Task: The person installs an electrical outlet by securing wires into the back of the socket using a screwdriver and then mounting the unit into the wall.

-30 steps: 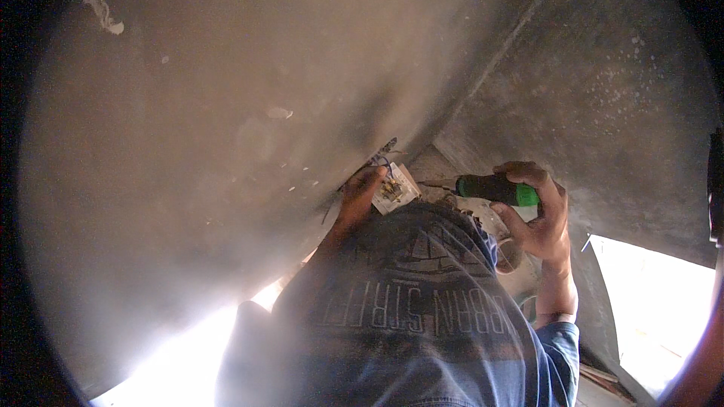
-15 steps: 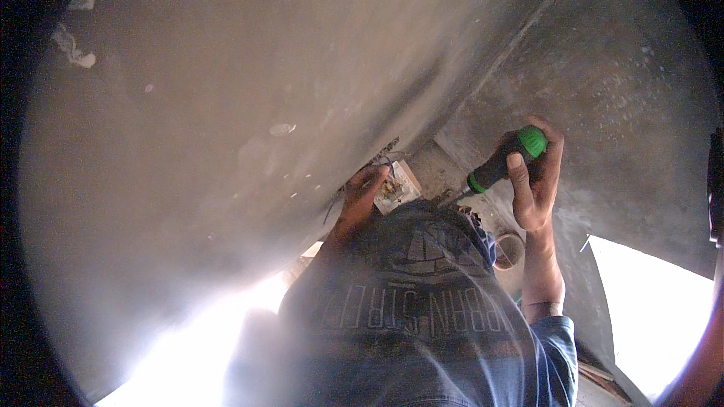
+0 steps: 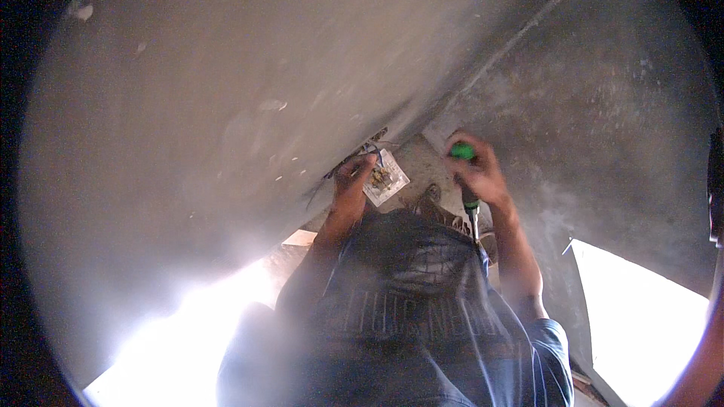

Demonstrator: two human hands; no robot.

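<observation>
Screwdriver (image 3: 466, 181) with the green handle is sitting in your right hand (image 3: 477, 175), its green butt end pointing up and away from you and its dark shaft pointing down toward your chest. Your right grip is wrapping closed around the handle, fingers curled over it, with the wrist bent and the forearm rising from the lower right of the view in a blue short sleeve. The hand is blurring a little, so the exact finger placement is hard to tell.

Your left hand (image 3: 353, 181) is reaching forward and up to the grey plastered wall (image 3: 226, 105), its forearm running up from your chest. The fingertips are pinching the near edge of a white square switch plate (image 3: 386, 178), which is tilting away from the wall with its back side showing small brass-coloured parts. Thin wires (image 3: 369, 147) are running from just above the plate into a dark opening in the wall. The left grip is narrow, closing on the plate.

The two hands are working near each other, the plate lying between them. Your blue printed shirt (image 3: 407, 309) is filling the lower centre.
</observation>
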